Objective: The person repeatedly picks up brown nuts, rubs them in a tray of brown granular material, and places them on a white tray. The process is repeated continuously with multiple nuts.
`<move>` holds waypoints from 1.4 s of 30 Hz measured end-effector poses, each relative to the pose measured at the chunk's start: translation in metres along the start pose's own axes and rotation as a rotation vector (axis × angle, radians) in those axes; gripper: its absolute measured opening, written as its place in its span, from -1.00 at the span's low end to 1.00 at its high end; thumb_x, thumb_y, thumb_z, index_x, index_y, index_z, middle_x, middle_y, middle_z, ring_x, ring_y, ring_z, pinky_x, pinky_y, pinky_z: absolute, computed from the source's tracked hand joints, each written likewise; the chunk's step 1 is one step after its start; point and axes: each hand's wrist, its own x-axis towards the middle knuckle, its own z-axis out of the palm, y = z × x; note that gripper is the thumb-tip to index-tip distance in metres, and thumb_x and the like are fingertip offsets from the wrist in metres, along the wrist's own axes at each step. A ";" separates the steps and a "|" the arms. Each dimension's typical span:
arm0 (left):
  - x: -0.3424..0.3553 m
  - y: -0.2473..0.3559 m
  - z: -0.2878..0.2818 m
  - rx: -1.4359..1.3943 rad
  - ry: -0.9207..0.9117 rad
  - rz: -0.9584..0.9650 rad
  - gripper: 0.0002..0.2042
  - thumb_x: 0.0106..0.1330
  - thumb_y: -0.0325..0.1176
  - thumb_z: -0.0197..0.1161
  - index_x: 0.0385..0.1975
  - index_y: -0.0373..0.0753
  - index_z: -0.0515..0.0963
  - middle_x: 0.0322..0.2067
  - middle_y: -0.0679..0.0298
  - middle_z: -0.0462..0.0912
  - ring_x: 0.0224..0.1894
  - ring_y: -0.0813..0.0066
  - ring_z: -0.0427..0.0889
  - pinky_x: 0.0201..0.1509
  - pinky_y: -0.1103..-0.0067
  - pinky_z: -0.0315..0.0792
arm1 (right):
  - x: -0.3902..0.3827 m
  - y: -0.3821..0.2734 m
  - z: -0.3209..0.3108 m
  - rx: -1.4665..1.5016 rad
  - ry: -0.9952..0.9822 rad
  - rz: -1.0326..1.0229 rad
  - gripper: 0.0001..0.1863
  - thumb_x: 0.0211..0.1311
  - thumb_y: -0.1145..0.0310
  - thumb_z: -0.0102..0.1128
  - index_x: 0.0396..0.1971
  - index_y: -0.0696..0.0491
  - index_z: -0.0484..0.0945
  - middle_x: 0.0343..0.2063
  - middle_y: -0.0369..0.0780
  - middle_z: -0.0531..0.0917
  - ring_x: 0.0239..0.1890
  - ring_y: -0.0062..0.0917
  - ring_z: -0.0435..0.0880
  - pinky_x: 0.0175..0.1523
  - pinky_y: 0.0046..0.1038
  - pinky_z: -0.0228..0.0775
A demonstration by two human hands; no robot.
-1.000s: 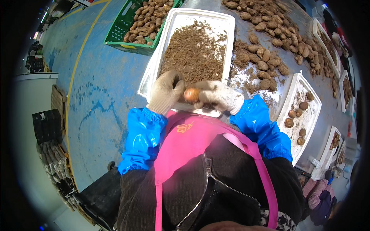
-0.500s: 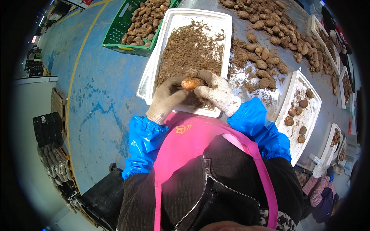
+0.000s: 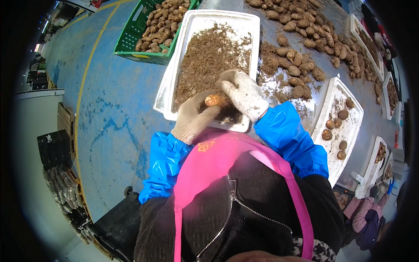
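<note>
Both my hands wear dirty knitted gloves above a white tray [image 3: 255, 35] spread with brown fibrous scrapings [image 3: 200, 56]. My left hand [image 3: 196, 111] is closed round a brown taro corm [image 3: 214, 100], whose pale orange end shows between thumb and fingers. Just beyond the corm's right side is my right hand [image 3: 244, 94], its fingers curled inward. Whatever those fingers may pinch is hidden. Loose scrapings also lie in the tray beneath the corm.
A green crate [image 3: 126, 43] of taro stands at the far left of the tray. A heap of taro [image 3: 301, 26] covers the metal table to the right. Another white tray [image 3: 323, 144] holds several corms. A black cart [image 3: 118, 227] sits at lower left.
My right hand has come off the corm's near right side and shifted slightly up, its fingers now curled. My left hand keeps the corm, a little lower.
</note>
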 end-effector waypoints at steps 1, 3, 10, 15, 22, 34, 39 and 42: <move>0.000 0.000 -0.001 -0.016 0.014 0.020 -0.44 0.30 -0.34 0.36 0.32 -0.33 0.52 0.01 0.08 0.74 0.02 0.41 0.72 0.14 0.51 0.59 | 0.000 0.003 -0.005 -0.059 0.011 0.039 -0.68 0.44 0.19 0.22 -0.05 0.13 0.72 -0.08 0.02 0.73 0.01 -0.14 0.71 0.17 -0.22 0.54; -0.001 -0.001 -0.004 0.004 0.034 0.050 -0.41 0.27 -0.31 0.36 0.34 -0.31 0.51 0.06 0.04 0.74 0.06 0.36 0.73 0.20 0.49 0.57 | 0.003 0.011 -0.014 -0.073 -0.069 0.198 -0.67 0.43 0.17 0.25 -0.06 0.14 0.72 -0.16 -0.01 0.76 -0.05 -0.16 0.74 0.11 -0.23 0.57; 0.003 -0.004 -0.007 0.017 0.010 0.149 -0.38 0.27 -0.36 0.31 0.39 -0.28 0.45 0.15 0.06 0.68 0.11 0.32 0.71 0.27 0.47 0.54 | -0.007 0.011 -0.019 0.525 -0.052 -0.044 -0.54 0.40 0.23 0.34 0.20 0.14 0.62 0.15 -0.06 0.68 0.28 -0.28 0.60 0.41 -0.27 0.40; 0.000 -0.001 -0.002 -0.236 -0.050 -0.031 -0.37 0.26 -0.41 0.29 0.40 -0.29 0.43 0.17 0.07 0.66 0.20 0.31 0.66 0.34 0.47 0.49 | -0.016 -0.005 -0.009 0.391 -0.161 -0.282 -0.65 0.28 0.37 0.36 0.06 0.08 0.73 0.15 -0.04 0.65 0.32 -0.23 0.56 0.44 -0.26 0.37; 0.003 -0.005 -0.008 -0.123 -0.023 0.074 -0.34 0.22 -0.44 0.26 0.41 -0.36 0.40 0.22 0.01 0.60 0.27 0.28 0.58 0.40 0.44 0.42 | 0.004 0.016 -0.021 0.082 0.057 0.218 -0.70 0.39 0.25 0.31 0.01 0.08 0.70 -0.09 -0.08 0.78 0.05 -0.21 0.73 0.23 -0.25 0.55; 0.013 -0.015 0.009 -0.581 -0.021 -0.007 -0.16 0.49 -0.19 0.32 0.61 -0.29 -0.04 0.20 0.02 0.58 0.07 0.18 0.69 0.13 0.35 0.67 | -0.018 0.010 -0.021 -0.108 0.130 -0.307 -0.37 0.22 0.00 0.39 0.24 -0.01 0.58 0.12 -0.03 0.64 0.20 -0.11 0.63 0.34 -0.16 0.49; 0.014 -0.046 -0.006 -0.540 0.127 0.055 -0.71 0.53 -0.34 0.24 0.12 -0.34 0.50 -0.20 0.13 0.69 -0.25 0.38 0.69 -0.13 0.44 0.61 | -0.064 0.077 -0.112 0.310 0.578 -0.190 -0.50 0.30 0.28 0.50 0.18 0.06 0.53 -0.08 -0.13 0.75 0.02 -0.33 0.73 0.15 -0.28 0.65; 0.015 -0.058 -0.014 -0.452 0.118 0.100 -0.77 0.54 -0.33 0.22 0.02 -0.34 0.54 -0.26 0.16 0.68 -0.32 0.41 0.67 -0.15 0.46 0.61 | -0.110 0.108 -0.187 -0.149 0.767 0.426 -0.41 0.43 -0.07 0.31 0.19 0.13 0.62 -0.16 -0.07 0.75 -0.06 -0.25 0.74 0.05 -0.26 0.64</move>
